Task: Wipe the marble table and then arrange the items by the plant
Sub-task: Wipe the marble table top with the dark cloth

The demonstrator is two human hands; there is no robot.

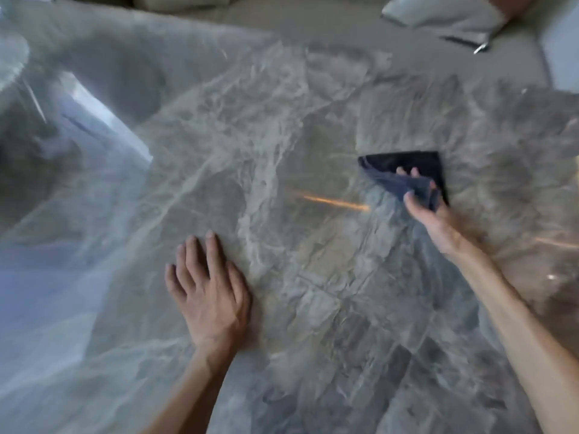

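Grey marble table (313, 308) with pale, web-like veins fills nearly the whole view, its polished top catching blue-white glare along the left side and a thin orange streak of reflected light (335, 202) near the middle. The picture is soft with motion blur.

A person leans over the table with both forearms bare. The left hand (213, 292) lies palm down on the stone in the lower middle. Its fingers are straight, slightly spread and pointing away from the body, and it holds nothing. The left forearm runs back to the bottom edge.

The right arm stretches further out, crossing from the lower right corner. The right hand (435, 220) grips a dark navy cloth (407, 167) to the right of centre. The thumb presses the near side of a raised fold, and two fingertips (415, 172) show above it. The rest of the folded cloth lies flat on the marble beyond the hand.

Past the far table edge sits a beige sofa seat (282, 17), with a pale grey cushion (445, 17) at the upper right, its zip pull (481, 48) hanging loose.
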